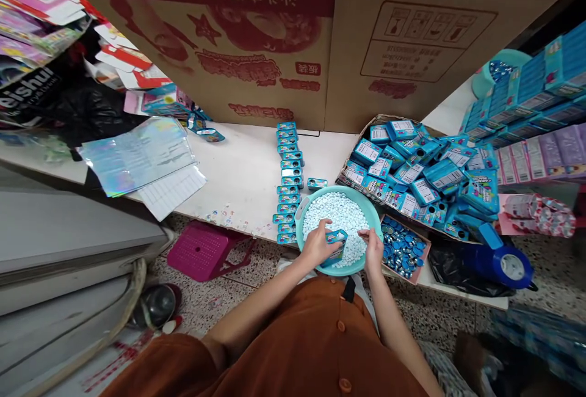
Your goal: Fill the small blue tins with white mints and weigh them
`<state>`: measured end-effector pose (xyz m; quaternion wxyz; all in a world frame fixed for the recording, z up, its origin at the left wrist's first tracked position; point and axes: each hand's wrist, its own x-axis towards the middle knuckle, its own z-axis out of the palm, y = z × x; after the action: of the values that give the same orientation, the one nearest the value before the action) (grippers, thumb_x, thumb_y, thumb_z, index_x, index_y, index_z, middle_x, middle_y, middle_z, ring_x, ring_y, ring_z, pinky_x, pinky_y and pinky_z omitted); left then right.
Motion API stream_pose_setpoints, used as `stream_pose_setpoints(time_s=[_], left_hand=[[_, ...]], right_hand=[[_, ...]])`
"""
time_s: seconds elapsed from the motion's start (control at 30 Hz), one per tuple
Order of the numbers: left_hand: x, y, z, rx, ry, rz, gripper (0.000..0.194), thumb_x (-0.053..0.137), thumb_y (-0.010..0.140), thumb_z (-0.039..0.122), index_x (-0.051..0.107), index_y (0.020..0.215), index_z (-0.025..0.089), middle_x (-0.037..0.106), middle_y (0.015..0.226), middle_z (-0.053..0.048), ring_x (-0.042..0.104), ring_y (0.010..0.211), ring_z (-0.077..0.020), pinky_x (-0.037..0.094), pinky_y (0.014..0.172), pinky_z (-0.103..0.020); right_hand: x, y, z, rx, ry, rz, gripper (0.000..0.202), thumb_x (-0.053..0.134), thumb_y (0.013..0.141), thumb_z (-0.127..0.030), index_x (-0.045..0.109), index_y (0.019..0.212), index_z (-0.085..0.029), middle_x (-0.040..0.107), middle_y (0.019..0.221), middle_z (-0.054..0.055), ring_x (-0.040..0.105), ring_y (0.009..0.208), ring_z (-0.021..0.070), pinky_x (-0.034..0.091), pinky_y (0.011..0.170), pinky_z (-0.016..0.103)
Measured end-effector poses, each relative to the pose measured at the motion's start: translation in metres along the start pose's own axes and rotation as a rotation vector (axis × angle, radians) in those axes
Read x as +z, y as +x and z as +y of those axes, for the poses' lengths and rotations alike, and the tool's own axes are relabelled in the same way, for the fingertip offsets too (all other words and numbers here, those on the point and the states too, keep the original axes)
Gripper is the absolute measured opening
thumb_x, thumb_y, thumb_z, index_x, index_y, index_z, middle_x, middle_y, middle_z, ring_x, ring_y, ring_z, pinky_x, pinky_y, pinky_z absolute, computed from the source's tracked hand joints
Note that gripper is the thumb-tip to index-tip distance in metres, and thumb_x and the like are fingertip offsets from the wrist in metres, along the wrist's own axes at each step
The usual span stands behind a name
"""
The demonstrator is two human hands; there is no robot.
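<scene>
L hand grips small blue printed box over round turquoise plastic basin w/ white pellets; R hand at rim, grip unclear.

Both hands low and forward, forearms converging, fingers curled.

White tbl w/ blue bxs, papers

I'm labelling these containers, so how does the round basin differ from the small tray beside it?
The basin is round and teal, while the tray is straight-sided and pinkish. The basin looks larger; the tray looks smaller. The basin holds white pellets, the tray blue and silver caps. Both are open-topped.
</scene>
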<state>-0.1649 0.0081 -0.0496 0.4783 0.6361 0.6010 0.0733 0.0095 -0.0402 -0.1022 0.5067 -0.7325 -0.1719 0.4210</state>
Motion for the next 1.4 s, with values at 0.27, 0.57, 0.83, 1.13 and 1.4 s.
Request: stream_pose_setpoints(time_s=[0.27, 0.57, 0.83, 1.13, 1.4], left_hand=[[-0.006, 0.004, -0.005, -0.019, 0.005, 0.035, 0.056, 0.07, 0.066, 0.039, 0.041, 0.111, 0.022, 0.068, 0.094, -0.007, 0.063, 0.094, -0.0255, 0.046, 0.078, -0.033], [-0.009, 0.01, -0.001, -0.124, -0.142, 0.073, 0.054, 0.072, 0.063, 0.045, 0.044, 0.103, 0.023, 0.067, 0.089, -0.003, 0.064, 0.086, -0.0212, 0.045, 0.072, -0.028], [-0.003, 0.016, -0.006, -0.15, -0.097, 0.056, 0.053, 0.073, 0.062, 0.042, 0.044, 0.101, 0.023, 0.067, 0.086, -0.002, 0.064, 0.082, -0.0208, 0.044, 0.071, -0.027], [-0.021, 0.006, 0.005, 0.056, -0.151, 0.01, 0.055, 0.073, 0.065, 0.035, 0.041, 0.109, 0.024, 0.068, 0.099, -0.003, 0.063, 0.097, -0.0217, 0.046, 0.084, -0.033], [-0.084, 0.074, 0.03, 0.377, -0.07, 0.246, 0.056, 0.062, 0.079, 0.031, 0.034, 0.126, 0.021, 0.061, 0.117, -0.008, 0.054, 0.117, -0.0194, 0.038, 0.102, -0.036]], right_hand=[[-0.004, 0.012, 0.01, -0.017, -0.097, 0.013, 0.051, 0.044, 0.079, -0.062, 0.064, 0.07, -0.015, 0.068, 0.074, 0.008, 0.062, 0.074, 0.0192, 0.046, 0.077, 0.033], [-0.009, 0.013, 0.013, -0.03, -0.17, 0.027, 0.052, 0.043, 0.079, -0.062, 0.065, 0.071, -0.015, 0.068, 0.075, 0.008, 0.063, 0.076, 0.0204, 0.046, 0.078, 0.033], [-0.016, 0.017, 0.021, -0.012, -0.197, 0.017, 0.053, 0.043, 0.079, -0.064, 0.065, 0.071, -0.016, 0.069, 0.075, 0.008, 0.063, 0.076, 0.0207, 0.045, 0.077, 0.032], [-0.009, 0.023, 0.025, -0.022, -0.302, -0.017, 0.053, 0.04, 0.081, -0.063, 0.065, 0.072, -0.017, 0.069, 0.078, 0.008, 0.062, 0.079, 0.0216, 0.043, 0.078, 0.031], [-0.004, 0.027, 0.024, -0.218, -0.545, -0.156, 0.051, 0.035, 0.084, -0.061, 0.066, 0.079, -0.021, 0.067, 0.088, 0.008, 0.058, 0.089, 0.0227, 0.04, 0.085, 0.034]])
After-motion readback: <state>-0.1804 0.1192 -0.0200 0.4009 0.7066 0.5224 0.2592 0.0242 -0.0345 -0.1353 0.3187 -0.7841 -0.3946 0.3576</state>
